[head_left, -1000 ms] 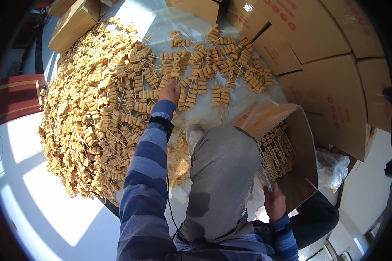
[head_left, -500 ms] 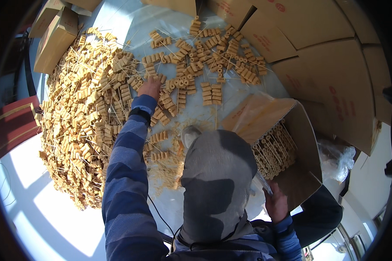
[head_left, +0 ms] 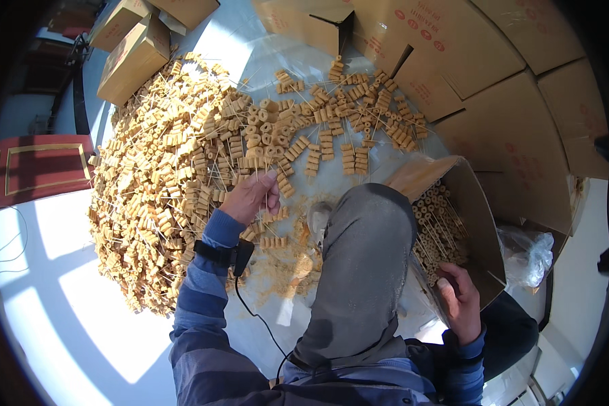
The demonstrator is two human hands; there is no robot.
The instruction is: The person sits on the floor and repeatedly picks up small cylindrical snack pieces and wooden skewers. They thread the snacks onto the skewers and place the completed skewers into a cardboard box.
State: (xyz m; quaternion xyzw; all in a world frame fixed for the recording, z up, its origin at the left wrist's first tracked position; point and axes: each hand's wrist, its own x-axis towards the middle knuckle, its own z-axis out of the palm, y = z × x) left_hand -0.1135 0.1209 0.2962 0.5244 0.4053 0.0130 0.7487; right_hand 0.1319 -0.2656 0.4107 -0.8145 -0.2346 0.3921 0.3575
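Low by a big heap of skewers (head_left: 162,196), my left hand (head_left: 250,196) is closed on thin sticks. The skewers (head_left: 264,128) carry short brown, ring-shaped pieces and point away from me; I cannot tell how many are in the grip. At the right, an open cardboard box (head_left: 477,213) lies tilted with packed skewers (head_left: 442,220) inside. My right hand (head_left: 461,301) is at its near opening, holding nothing I can see. Its thumb and bent fingers are apart, close to the lowest packed skewers.
Loose skewers (head_left: 355,159) lie beyond my knee (head_left: 369,237), with crumbs (head_left: 271,264) on the sheet. Cardboard boxes (head_left: 514,142) line the right and far side; another box (head_left: 139,57) stands at the far left. Clear plastic (head_left: 528,257) lies right of the open box.
My left hand has come nearer to me, now closed on sticks beside the heap. My right hand has shifted from the open box's near edge into its opening. The whole view has shifted.
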